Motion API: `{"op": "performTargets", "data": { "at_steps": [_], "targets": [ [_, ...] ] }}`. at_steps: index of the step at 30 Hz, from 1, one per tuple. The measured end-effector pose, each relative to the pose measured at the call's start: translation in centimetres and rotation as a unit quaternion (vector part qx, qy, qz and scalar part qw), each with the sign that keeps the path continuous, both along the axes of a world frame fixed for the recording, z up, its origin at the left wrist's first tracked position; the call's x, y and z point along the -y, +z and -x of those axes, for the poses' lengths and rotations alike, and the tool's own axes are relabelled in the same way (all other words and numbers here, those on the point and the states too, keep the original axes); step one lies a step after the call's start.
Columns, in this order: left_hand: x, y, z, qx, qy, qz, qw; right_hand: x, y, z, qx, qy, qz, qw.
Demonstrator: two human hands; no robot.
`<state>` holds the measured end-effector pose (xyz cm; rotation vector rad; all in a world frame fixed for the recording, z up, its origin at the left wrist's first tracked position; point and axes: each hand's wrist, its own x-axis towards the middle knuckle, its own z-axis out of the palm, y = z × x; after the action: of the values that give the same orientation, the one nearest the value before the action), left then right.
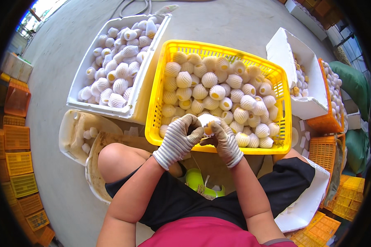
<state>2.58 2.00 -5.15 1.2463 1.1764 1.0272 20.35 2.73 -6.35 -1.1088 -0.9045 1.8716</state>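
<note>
My left hand (180, 138) and my right hand (224, 143), in striped knit gloves with soiled fingers, meet at the near rim of a yellow plastic basket (156, 115). Both grip a round orange fruit (207, 128) partly covered in white foam net, their fingers curled around its sides. The basket holds many fruits (213, 92) in white foam net sleeves, some showing yellow-orange at the openings.
A white foam box (76, 88) of wrapped fruits stands at back left, tubs (68, 136) below it. At right are more foam boxes (278, 49) and orange crates (319, 152); crates (16, 136) line the left. A green object (193, 179) lies between my legs.
</note>
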Motion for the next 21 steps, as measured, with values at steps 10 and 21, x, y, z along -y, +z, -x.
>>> {"op": "performTargets", "data": {
  "at_steps": [10,21],
  "targets": [
    [-0.5,1.4,-0.2,0.143,0.051,0.189,0.97,0.2,-1.1,-0.5,-0.115,-0.019,0.098,0.988],
    [-0.8,1.1,-0.1,0.178,0.078,0.228,0.954,0.0,-0.5,-0.1,-0.121,-0.034,0.085,0.988]
  ]
}}
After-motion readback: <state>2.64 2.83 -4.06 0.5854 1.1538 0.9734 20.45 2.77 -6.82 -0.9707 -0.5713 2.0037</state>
